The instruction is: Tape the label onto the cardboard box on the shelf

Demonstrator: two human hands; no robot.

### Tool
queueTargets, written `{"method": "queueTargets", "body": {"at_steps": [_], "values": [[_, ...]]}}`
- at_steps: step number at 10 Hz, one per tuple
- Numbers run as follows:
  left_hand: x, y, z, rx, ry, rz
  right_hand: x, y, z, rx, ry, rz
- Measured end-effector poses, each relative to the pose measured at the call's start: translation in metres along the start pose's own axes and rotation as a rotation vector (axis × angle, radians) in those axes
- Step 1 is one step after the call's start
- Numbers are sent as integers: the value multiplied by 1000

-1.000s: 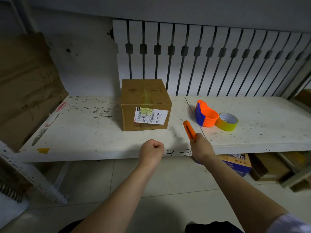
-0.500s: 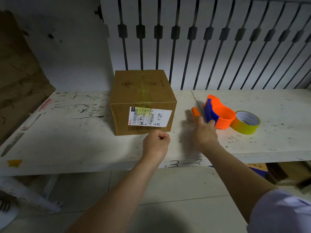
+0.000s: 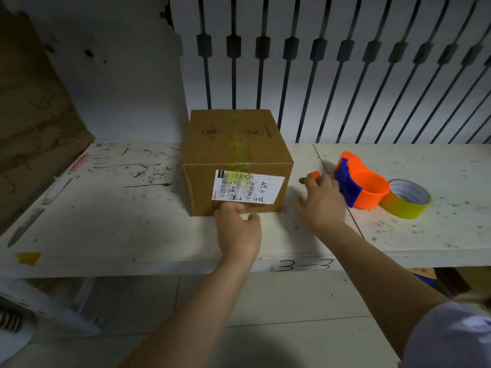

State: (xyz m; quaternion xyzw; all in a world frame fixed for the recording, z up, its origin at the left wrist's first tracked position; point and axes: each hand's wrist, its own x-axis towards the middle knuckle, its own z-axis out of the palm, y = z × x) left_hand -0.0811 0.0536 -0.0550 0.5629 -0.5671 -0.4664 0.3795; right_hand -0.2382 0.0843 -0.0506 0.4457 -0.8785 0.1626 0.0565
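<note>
A brown cardboard box (image 3: pixel 236 144) stands on the white shelf (image 3: pixel 119 221), with a white printed label (image 3: pixel 249 188) on its front face. My left hand (image 3: pixel 239 235) is at the box's lower front edge just under the label, fingers loosely apart and holding nothing. To the right of the box, my right hand (image 3: pixel 322 205) lies flat with spread fingers over an orange cutter (image 3: pixel 315 175); only the cutter's tip shows past the fingers. Beside that hand stand an orange and blue tape dispenser (image 3: pixel 369 189) and a yellow tape roll (image 3: pixel 409 203).
A white slatted panel (image 3: pixel 345 75) backs the shelf. Large brown cardboard (image 3: pixel 34 115) leans at the left end. The shelf's front edge is marked "3-3" (image 3: pixel 304 265). More boxes (image 3: pixel 425 277) sit below the shelf at the right, above a tiled floor.
My right hand carried the orange cutter up onto the shelf and spread its fingers over it. My left hand moved from a fist at the shelf edge up to the box front, fingers loosening.
</note>
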Motion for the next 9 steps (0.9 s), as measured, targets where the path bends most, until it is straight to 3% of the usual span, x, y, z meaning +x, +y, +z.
{"method": "queueTargets", "body": {"at_steps": [1,3,5,7,9], "values": [[10,5,-18,-12,267,-81,-6,-25,2,300,-130,-51],[41,-10,-34,42,127,20,2,-45,9,478,-123,111],[66,-9,-29,29,71,52,21,-50,15,488,-140,136],[77,-6,-26,56,99,63,33,-52,18,499,-169,151],[65,4,-38,18,147,29,22,-52,1,551,-55,188]]}}
